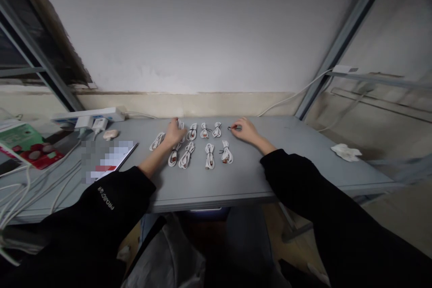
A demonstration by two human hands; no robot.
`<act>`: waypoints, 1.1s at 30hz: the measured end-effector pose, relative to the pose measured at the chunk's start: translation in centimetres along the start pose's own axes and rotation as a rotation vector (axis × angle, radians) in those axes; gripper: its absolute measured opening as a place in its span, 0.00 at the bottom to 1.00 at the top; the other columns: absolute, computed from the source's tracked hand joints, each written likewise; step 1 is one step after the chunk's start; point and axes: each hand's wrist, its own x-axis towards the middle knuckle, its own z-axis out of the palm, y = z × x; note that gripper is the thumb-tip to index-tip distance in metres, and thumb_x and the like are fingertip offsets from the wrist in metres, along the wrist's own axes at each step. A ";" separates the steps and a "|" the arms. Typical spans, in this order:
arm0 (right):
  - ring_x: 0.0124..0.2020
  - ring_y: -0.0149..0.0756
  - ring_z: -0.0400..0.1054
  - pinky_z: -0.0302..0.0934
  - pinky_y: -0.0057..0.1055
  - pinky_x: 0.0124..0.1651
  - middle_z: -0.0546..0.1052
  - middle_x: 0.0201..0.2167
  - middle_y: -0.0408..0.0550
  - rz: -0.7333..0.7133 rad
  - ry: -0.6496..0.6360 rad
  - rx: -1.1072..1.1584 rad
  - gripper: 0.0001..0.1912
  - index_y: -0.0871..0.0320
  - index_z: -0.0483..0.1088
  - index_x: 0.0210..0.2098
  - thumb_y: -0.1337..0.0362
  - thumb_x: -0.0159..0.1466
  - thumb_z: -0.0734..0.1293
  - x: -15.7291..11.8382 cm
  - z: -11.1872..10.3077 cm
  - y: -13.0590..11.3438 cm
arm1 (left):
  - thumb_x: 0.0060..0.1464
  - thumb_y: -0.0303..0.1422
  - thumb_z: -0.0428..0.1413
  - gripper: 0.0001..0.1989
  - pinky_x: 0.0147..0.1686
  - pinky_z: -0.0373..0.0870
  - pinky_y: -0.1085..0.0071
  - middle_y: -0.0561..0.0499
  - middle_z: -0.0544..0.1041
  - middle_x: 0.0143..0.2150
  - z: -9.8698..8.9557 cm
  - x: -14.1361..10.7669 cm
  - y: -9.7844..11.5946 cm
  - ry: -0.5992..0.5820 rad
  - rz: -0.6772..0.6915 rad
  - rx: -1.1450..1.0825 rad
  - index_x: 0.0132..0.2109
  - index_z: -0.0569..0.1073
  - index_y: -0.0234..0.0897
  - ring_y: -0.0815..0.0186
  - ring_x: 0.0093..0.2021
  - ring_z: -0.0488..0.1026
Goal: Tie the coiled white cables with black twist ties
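Several coiled white cables lie in two rough rows on the grey table [249, 180]; most have a thin black tie round the middle. My left hand [174, 133] has its fingers closed on a coiled cable [181, 124] in the back row. Left of it rests another coil [157, 141]. Between my hands in the back row are three tied coils, the rightmost [217, 130] nearest my right hand. My right hand [243, 129] pinches a short black tie [229, 128] just above the tabletop. A tied coil [227, 152] sits in front, to its lower left.
On the left are a power strip [111, 114] with plugs, a pink case [110, 134], a partly blurred flat device [126, 157], a green and red box [27, 144] and loose white cables. Crumpled tissue [346, 152] lies at right. Metal posts flank the table before a wall.
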 end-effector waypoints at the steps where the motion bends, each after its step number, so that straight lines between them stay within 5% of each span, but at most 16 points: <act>1: 0.33 0.37 0.67 0.61 0.39 0.44 0.76 0.27 0.46 -0.006 -0.011 -0.001 0.04 0.56 0.73 0.24 0.65 0.55 0.67 0.0 0.0 0.0 | 0.36 0.21 0.58 0.22 0.47 0.64 0.61 0.49 0.70 0.33 0.0 0.1 -0.2 -0.004 0.019 0.042 0.41 0.65 0.39 0.52 0.46 0.71; 9: 0.33 0.38 0.67 0.61 0.38 0.41 0.77 0.27 0.47 0.007 -0.049 0.020 0.02 0.56 0.74 0.25 0.67 0.54 0.70 -0.2 -0.1 -0.4 | 0.41 0.25 0.59 0.25 0.55 0.63 0.57 0.35 0.70 0.49 0.4 0.3 -1.0 -0.056 0.038 0.268 0.49 0.64 0.33 0.46 0.57 0.67; 21: 0.37 0.42 0.69 0.61 0.40 0.47 0.79 0.30 0.49 0.033 -0.122 -0.019 0.04 0.56 0.75 0.26 0.65 0.57 0.69 0.0 -0.3 -0.7 | 0.52 0.28 0.52 0.24 0.55 0.64 0.57 0.27 0.72 0.53 0.1 0.2 -1.1 -0.140 0.080 0.749 0.56 0.65 0.24 0.45 0.57 0.69; 33: 0.37 0.43 0.68 0.62 0.42 0.47 0.78 0.30 0.49 0.053 -0.139 -0.047 0.05 0.55 0.74 0.27 0.65 0.58 0.68 -0.1 -0.5 -1.2 | 0.53 0.28 0.51 0.24 0.49 0.68 0.59 0.29 0.75 0.53 0.2 0.6 -1.6 -0.163 0.069 0.715 0.57 0.64 0.26 0.47 0.55 0.72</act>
